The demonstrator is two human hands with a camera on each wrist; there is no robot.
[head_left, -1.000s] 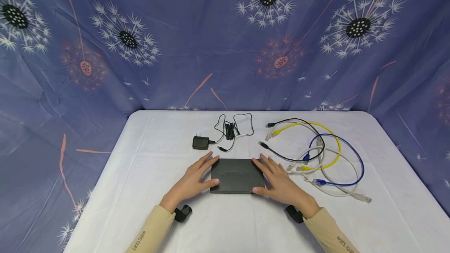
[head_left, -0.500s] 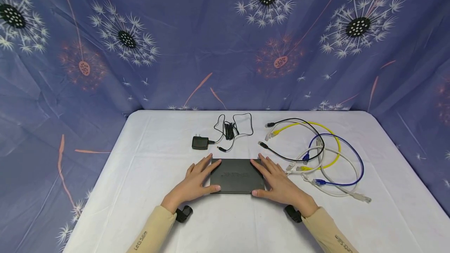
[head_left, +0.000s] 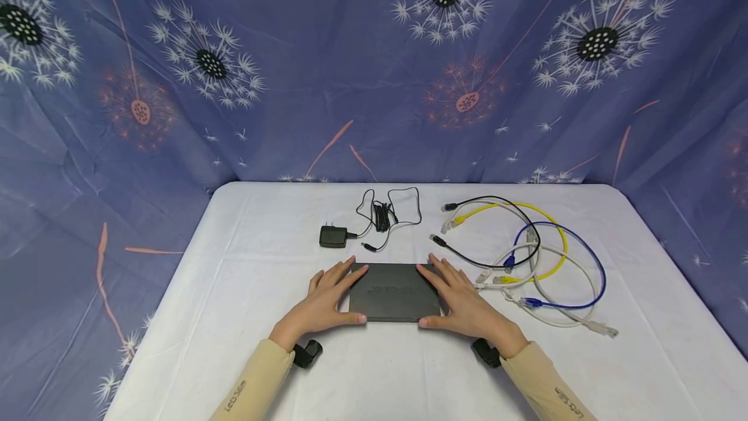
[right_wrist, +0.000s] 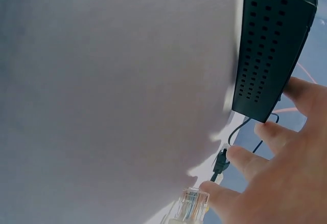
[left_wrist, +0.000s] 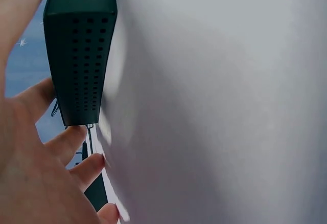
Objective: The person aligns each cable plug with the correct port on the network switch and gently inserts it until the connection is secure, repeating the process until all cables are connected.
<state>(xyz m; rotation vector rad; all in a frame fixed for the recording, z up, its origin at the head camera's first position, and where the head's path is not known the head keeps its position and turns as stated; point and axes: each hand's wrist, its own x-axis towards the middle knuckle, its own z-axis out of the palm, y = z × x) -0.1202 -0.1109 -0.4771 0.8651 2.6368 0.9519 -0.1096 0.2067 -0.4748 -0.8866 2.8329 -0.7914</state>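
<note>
A dark grey network switch lies on the white-covered table in front of me, with a faint logo on its top. My left hand holds its left side, thumb at the front edge and fingers spread toward the back corner. My right hand holds the right side in the same way. In the left wrist view, rows of vent holes mark the near side of the switch; the right wrist view shows a similar perforated side. The underside is hidden.
Behind the switch lies a black power adapter with a bundled cord. To the right, black, yellow, blue and whitish network cables lie in overlapping loops, close to the right hand. A patterned blue curtain hangs behind the table.
Both thumbs have shifted from the top of the switch to its front edge, and the fingers have settled at its sides and back corners. The switch has stayed nearly in place.
</note>
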